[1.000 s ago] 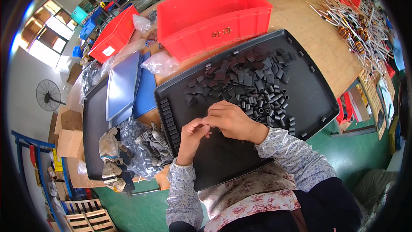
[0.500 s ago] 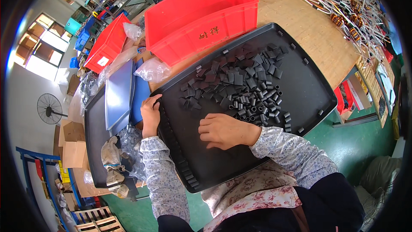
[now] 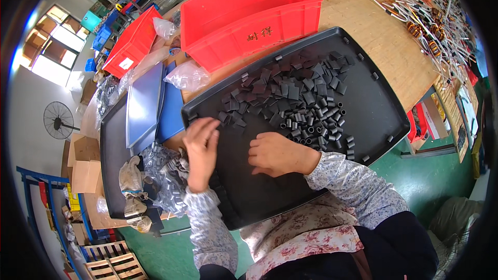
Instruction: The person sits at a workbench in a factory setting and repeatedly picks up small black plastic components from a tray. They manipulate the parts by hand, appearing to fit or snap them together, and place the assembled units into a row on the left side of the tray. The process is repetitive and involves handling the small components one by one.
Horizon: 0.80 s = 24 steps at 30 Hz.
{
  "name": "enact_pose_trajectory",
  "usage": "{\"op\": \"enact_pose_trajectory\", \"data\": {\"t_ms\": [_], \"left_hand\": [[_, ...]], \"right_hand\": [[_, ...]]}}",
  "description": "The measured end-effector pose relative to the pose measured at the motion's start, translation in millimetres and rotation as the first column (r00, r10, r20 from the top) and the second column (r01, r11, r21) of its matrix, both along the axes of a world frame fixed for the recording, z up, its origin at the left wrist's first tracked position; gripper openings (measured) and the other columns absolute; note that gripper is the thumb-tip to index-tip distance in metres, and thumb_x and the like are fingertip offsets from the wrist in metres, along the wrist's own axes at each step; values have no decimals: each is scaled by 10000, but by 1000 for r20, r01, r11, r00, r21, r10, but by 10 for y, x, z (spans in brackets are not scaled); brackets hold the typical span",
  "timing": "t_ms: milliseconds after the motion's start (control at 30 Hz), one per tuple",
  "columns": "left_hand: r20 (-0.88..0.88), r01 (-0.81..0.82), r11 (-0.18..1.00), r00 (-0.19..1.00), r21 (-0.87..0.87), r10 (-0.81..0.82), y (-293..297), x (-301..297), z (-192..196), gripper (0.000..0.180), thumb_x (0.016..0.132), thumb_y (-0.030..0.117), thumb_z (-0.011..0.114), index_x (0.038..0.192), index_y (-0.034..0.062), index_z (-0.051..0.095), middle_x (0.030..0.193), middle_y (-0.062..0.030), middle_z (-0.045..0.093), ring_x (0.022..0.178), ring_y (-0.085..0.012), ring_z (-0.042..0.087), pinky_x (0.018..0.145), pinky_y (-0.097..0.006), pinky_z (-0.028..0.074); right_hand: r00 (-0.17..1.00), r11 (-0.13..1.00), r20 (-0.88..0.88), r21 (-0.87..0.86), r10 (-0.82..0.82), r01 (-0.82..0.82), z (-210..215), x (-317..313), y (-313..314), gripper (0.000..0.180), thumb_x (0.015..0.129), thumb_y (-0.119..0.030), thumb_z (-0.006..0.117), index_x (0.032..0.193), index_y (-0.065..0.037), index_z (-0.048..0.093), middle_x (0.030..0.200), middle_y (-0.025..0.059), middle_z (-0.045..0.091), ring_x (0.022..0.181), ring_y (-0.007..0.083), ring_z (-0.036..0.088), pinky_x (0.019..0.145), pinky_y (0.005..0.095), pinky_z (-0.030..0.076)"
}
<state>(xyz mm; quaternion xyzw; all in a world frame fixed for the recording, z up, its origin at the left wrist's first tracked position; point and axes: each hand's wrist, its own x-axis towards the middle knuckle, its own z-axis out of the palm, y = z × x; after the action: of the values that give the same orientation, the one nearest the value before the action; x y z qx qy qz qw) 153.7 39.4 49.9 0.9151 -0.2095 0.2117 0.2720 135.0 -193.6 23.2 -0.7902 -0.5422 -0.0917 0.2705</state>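
My left hand (image 3: 202, 150) is raised over the left rim of a large black tray (image 3: 249, 197). Its fingers are slightly bent and apart, with nothing visible in them. Above the tray's middle, my right hand (image 3: 282, 154) points left with its fingers curled in. Its fingertips are turned away, so anything it holds is hidden. Just beyond the right hand lies a pile of short black tubes (image 3: 316, 124). Flat black pieces (image 3: 290, 92) are heaped behind them. Several tubes stand along the tray's edges; my left hand and forearm hide part of the left row.
A large red bin (image 3: 254, 36) stands behind the tray, and a second red bin (image 3: 132, 46) is farther left. Blue panels (image 3: 145, 106), plastic bags (image 3: 188, 76) and work gloves (image 3: 132, 179) lie at left. Wired copper coils (image 3: 436, 31) are piled at the far right.
My left hand has left the tray's left rim and moved right and up, its fingers loosening. The right hand stays over the tray's middle, slightly shifted. The whole view has shifted a little.
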Motion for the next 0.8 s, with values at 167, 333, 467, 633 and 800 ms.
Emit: {"op": "enact_pose_trajectory", "data": {"t_ms": [167, 333, 467, 633, 800], "left_hand": [[-136, 84, 985, 985, -152, -105, -450, -531, -241, 201, 767, -32, 710, 963, 12, 702, 1002, -125, 673, 947, -318, 632, 811, -388, 515], [-182, 190, 968, 959, -164, -219, -629, -759, -379, 316, 695, -3, 774, 995, 26, 677, 1018, -113, 649, 966, -336, 593, 821, -407, 501], [-215, 177, 973, 954, -151, -207, -673, -762, -365, 334, 675, 28, 802, 985, 32, 676, 991, -101, 639, 934, -332, 581, 801, -410, 500], [-177, 172, 977, 965, -125, -192, -618, -737, -410, 245, 709, -11, 768, 943, 25, 705, 957, -81, 632, 847, -274, 599, 726, -361, 513], [-110, 177, 984, 978, -39, -180, -684, -766, -357, 289, 704, -87, 677, 966, 31, 706, 942, -80, 622, 853, -275, 599, 729, -359, 522]], "right_hand": [[978, 977, 90, 121, -186, 174, 150, -36, -55, 314, 799, -292, 730, 584, -106, 598, 617, 26, 568, 640, 199, 564, 613, 349, 439], [954, 957, 88, 50, -288, 284, 144, -71, -27, 358, 837, -304, 649, 540, -105, 626, 538, 53, 591, 609, 224, 592, 604, 369, 444], [911, 918, 115, 29, -396, 395, 106, -17, -25, 303, 822, -276, 667, 576, -108, 615, 600, 45, 596, 646, 227, 597, 595, 369, 455], [745, 746, 67, -17, -664, 666, 52, 185, -246, 221, 738, -186, 770, 865, -87, 620, 852, 65, 593, 860, 255, 605, 727, 378, 494], [743, 730, 87, -139, -664, 669, 57, 140, -220, 375, 690, -169, 813, 981, -85, 592, 996, 77, 559, 944, 267, 594, 784, 375, 512]]}}
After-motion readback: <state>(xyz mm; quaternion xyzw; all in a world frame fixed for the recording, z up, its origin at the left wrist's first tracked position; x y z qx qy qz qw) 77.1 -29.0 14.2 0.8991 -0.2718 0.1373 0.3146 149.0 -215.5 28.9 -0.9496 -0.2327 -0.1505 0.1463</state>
